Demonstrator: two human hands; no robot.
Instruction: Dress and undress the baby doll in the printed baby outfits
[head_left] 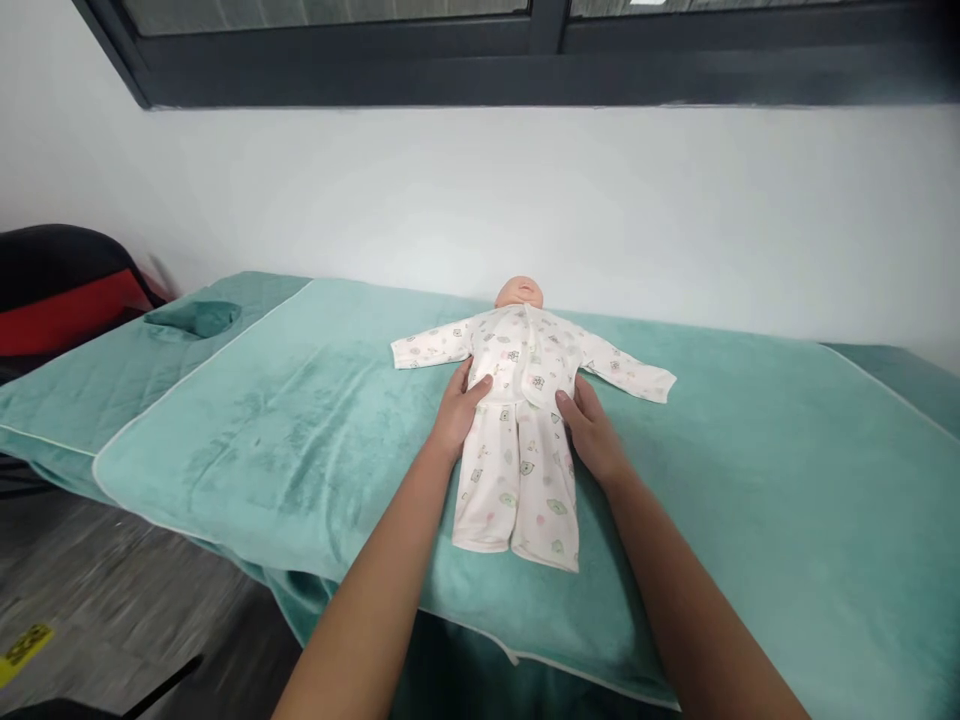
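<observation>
A baby doll [519,292] lies on its back on a teal towel [300,420], head toward the wall. It wears a white printed romper [517,440] with both sleeves spread out. My left hand [459,405] lies against the doll's waist on the left, thumb resting on the romper. My right hand [592,425] lies against the waist on the right, thumb on the cloth. Both hands have their fingers stretched along the doll's sides and grip nothing.
The towel covers a bed or table [90,380] draped in teal cloth, set against a white wall under a dark window frame [480,70]. A small folded teal cloth [193,317] lies at the back left. A black and red object [60,285] stands at the far left.
</observation>
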